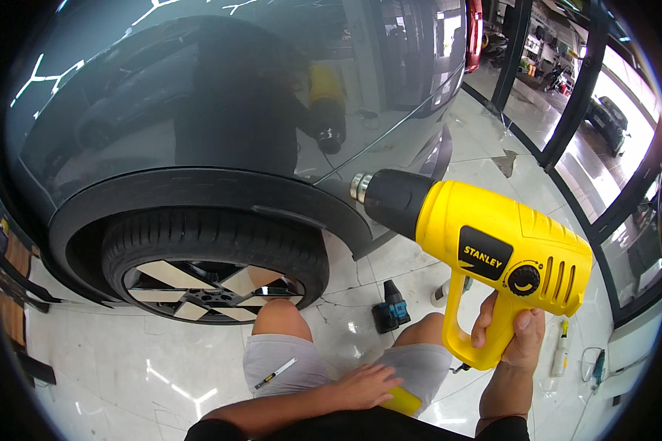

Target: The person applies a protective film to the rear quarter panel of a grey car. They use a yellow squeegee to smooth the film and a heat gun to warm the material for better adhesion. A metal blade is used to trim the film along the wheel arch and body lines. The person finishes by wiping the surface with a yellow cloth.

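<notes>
My right hand (520, 334) is wrapped round the grip of a yellow and black heat gun (504, 235), held up on the right. Its metal nozzle points left, toward the grey car body panel (257, 95) beside the black wheel arch trim (221, 184). Low over my lap, my left hand (364, 386) lies palm down, its fingers curled over a flat yellow card (402, 401) that shows partly from under them. A slim snap-off knife (276, 373) rests on my grey shorts, to the left of that hand.
Below the arch sits the car's wheel (213, 257). A blue and black cordless tool (391, 307) stands on the tiled floor between my knees. Farther right lie a bottle with a yellow-green top (561, 349) and a corded teal tool (598, 367). Dark-framed glass doors (566, 110) bound the right side.
</notes>
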